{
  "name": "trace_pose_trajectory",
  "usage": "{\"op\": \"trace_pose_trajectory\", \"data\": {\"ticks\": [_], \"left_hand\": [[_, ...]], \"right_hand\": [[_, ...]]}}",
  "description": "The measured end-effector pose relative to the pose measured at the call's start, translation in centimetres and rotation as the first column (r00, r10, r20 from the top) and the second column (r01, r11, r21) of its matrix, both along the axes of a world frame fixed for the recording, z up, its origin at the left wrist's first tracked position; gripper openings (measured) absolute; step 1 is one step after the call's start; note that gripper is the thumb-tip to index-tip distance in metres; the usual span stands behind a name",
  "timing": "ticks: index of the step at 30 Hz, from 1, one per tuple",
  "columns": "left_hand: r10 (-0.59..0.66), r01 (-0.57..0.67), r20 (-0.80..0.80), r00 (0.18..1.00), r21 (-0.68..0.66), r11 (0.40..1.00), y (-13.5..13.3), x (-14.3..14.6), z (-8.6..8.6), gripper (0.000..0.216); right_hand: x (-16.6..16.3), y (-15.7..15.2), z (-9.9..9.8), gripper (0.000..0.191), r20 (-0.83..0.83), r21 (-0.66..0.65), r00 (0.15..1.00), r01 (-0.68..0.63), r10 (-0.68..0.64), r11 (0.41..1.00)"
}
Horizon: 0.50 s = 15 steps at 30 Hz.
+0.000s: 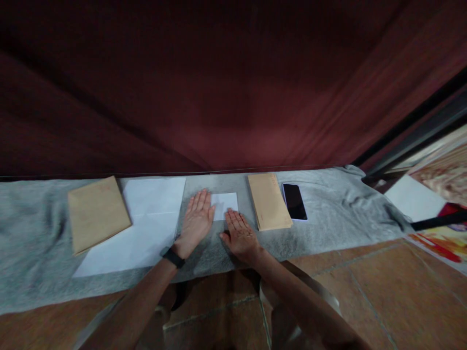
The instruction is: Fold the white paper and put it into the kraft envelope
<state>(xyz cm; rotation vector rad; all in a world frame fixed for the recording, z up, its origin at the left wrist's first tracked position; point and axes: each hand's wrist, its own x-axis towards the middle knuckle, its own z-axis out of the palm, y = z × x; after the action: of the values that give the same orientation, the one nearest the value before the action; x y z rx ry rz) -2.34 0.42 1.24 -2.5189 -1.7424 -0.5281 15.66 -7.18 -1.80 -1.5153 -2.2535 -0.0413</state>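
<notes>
Your forearms (301, 294) come in nearest the camera, left wrist wearing a dark watch (172, 256), hands laid out on a grey cloth (328, 204). Small white paper (225, 201) sits between them, a bit ahead of the right hand (242, 238) and just to the right of the left hand (198, 218). That's the key relation: your left thumb side covers its left edge, your right fingertips rest on its near right corner. Neither hand is clearly nearer; both look to be in contact. Long axis: can't tell, since your left hand hides that edge. Its far edge runs roughly side to side, square to you.

Left fingers: straight, flat, close together, thumb near them, palm down. Right fingers: flat, slightly apart, thumb out to the side. No pinch on either hand.

Left of you, a large white sheet (153, 204) lies partly under a brown paper packet (98, 211). To your right, brown envelopes (270, 201) lie stacked, long side pointing away from you, apart from the small paper, with a phone (295, 201) just beside them, screen dark.
</notes>
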Motion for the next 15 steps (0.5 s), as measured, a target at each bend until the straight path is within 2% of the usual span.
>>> {"op": "trace_pose_trajectory", "data": {"ticks": [3,6,10,15], "left_hand": [[-0.259,0.261,0.027,0.965,-0.108,0.959,-0.5,2.0,0.3,0.06],[-0.389,0.386,0.024,0.921,-0.199,0.901,-0.5,3.2,0.0,0.059],[-0.356,0.346,-0.007,0.934,-0.218,0.912,0.2,3.3,-0.6,0.056],[-0.25,0.234,-0.064,0.966,-0.185,0.954,1.0,3.4,-1.0,0.053]], "right_hand": [[0.1,-0.3,-1.0,0.06,0.001,0.071,1.0,0.0,0.0,0.997],[0.2,-0.6,-2.0,0.056,0.005,0.141,1.0,0.015,-0.015,0.99],[0.5,-1.1,-2.1,0.055,0.014,0.147,1.0,0.009,-0.011,0.989],[0.6,-1.3,-0.7,0.057,0.041,0.041,0.999,0.013,-0.015,0.999]]}}
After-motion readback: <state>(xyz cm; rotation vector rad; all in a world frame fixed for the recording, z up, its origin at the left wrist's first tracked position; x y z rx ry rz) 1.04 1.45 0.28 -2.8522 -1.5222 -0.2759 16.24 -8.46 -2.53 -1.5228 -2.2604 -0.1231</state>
